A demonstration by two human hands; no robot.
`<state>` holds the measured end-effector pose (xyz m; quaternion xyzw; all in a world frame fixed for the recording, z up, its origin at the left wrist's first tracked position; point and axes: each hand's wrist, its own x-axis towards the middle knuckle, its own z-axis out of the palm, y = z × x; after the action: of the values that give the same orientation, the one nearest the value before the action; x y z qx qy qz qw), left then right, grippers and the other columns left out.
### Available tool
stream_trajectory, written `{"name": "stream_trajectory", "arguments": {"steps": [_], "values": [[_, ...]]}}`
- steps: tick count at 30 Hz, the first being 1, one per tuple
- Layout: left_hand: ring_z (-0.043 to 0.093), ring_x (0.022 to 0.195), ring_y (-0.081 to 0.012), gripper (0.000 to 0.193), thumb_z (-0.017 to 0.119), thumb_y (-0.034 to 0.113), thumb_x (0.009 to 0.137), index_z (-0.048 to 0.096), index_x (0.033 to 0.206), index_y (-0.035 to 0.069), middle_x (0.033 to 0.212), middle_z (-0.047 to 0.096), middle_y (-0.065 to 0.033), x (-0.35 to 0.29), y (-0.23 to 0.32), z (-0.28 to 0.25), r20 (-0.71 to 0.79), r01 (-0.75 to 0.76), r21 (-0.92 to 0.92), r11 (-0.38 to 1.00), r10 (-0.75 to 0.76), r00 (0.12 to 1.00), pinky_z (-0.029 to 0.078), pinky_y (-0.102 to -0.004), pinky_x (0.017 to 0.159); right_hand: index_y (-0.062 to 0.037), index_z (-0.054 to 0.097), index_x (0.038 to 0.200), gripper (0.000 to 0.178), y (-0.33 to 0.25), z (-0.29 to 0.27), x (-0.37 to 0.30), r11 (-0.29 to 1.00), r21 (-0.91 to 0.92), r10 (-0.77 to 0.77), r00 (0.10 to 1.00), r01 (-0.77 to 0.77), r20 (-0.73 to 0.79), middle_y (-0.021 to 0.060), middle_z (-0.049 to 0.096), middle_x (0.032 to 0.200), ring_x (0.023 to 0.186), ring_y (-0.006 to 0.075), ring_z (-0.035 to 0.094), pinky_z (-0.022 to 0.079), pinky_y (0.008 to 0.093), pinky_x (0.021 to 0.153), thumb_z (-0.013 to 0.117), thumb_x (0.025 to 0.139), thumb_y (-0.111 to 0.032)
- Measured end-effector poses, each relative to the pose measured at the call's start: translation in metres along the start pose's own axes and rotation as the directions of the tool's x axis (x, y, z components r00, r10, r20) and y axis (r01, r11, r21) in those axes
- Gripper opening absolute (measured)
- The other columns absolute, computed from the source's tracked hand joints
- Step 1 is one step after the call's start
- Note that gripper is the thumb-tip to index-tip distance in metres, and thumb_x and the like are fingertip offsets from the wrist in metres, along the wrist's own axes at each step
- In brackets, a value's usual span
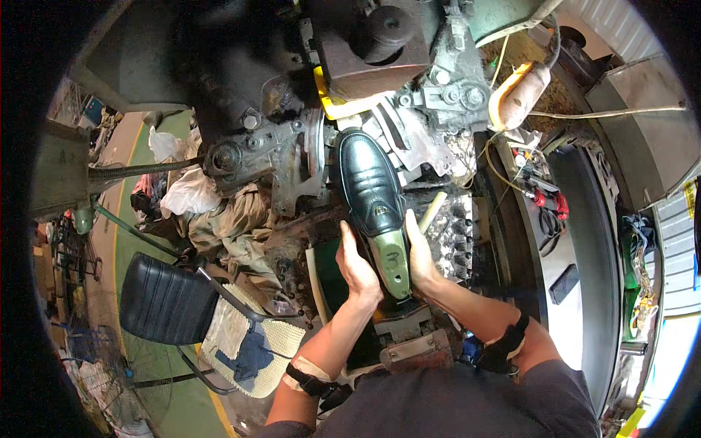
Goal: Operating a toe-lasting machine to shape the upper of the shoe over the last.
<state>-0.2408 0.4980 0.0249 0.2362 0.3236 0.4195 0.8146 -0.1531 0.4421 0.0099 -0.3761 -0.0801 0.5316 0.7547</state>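
Note:
A black leather shoe upper (365,171) sits on a green shoe last (393,263), its toe pointing away from me into the machine. The last has a dark handwritten mark and a small hole near its heel end. My left hand (358,263) presses against the left side of the upper, and my right hand (420,255) against the right, so the shoe is gripped between both. Most of my fingers are hidden along its sides. Metal wiper plates and clamps of the machine (438,95) surround the toe. The last's heel end lies by a metal support (409,328).
A lamp-like fixture (520,95) with cables hangs at upper right. To the left stand a black chair (169,299) and piled cloth (234,219). A pale shelf (566,321) on the right bears a dark flat object (564,284) and red-handled tools (551,204).

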Motion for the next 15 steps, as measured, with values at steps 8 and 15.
{"name": "stream_trajectory", "arguments": {"steps": [8, 15], "values": [[0.066, 0.105, -0.0201, 0.055, 0.04, 0.045, 0.109, 0.063, 0.125, -0.002, 0.122, 0.068, -0.0117, 0.015, -0.016, -0.016, -0.036, -0.014, -0.034, 0.999, 0.012, 0.999, 0.05, -0.0351, 0.095, -0.0031, 0.056, 0.135, 0.05, -0.005, -0.001, -0.005, 0.999, -0.033, -0.004, 0.999, 0.003, -0.034, 0.008, 0.066, 0.122, 0.106, 0.0161, 0.062, 0.049, 0.0327, 0.099, 0.036, 0.11, -0.042], [0.068, 0.1, -0.0237, 0.053, 0.044, 0.045, 0.107, 0.061, 0.126, -0.002, 0.114, 0.069, -0.0143, 0.011, 0.006, -0.045, -0.066, -0.079, 0.396, 0.915, 0.114, 0.991, 0.053, -0.0365, 0.092, -0.0075, 0.06, 0.121, 0.045, -0.045, -0.03, -0.029, 0.898, -0.433, -0.058, 0.954, -0.08, -0.295, 0.0074, 0.071, 0.089, 0.071, 0.0128, 0.065, 0.055, 0.0282, 0.067, 0.055, 0.103, -0.048]]}}
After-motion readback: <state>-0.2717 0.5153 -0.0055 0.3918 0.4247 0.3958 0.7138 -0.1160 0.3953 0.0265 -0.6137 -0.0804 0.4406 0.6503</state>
